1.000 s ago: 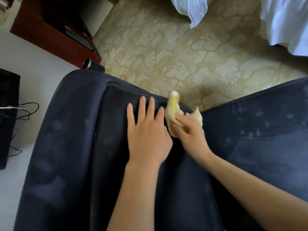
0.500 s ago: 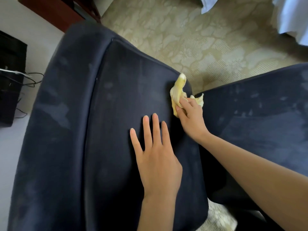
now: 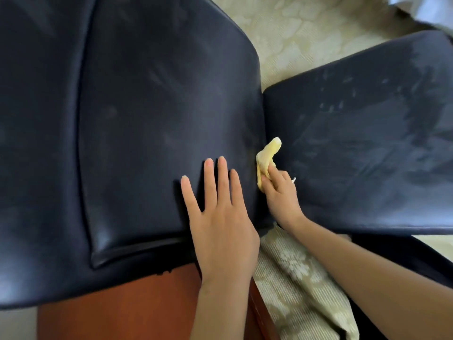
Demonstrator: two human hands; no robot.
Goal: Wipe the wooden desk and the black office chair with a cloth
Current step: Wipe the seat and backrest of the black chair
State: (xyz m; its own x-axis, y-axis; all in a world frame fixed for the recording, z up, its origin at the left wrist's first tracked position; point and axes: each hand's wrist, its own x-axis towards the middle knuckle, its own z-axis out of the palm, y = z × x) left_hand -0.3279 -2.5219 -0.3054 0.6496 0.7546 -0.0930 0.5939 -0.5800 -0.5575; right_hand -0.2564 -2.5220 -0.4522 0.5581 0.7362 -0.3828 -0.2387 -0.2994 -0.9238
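Floor: carpet (image 3: pixel 306 38) – beige/cream w/ pale leaf-like pattern and fine ribbed lines; shows top centre and again bottom centre-right.
Top-right corner: pale grey-white fabric (image 3: pixel 424 9) – blurred, lies over the carpet edge; can't tell what it belongs to.
Bottom-left corner: pale strip (image 3: pixel 17 325), blurred; wall or floor, can't tell.
Light: soft, diffuse; carpet brighter at top than at bottom.

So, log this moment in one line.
left hand: flat on chair | right hand: grips cloth in cushion gap | step: wiping chair
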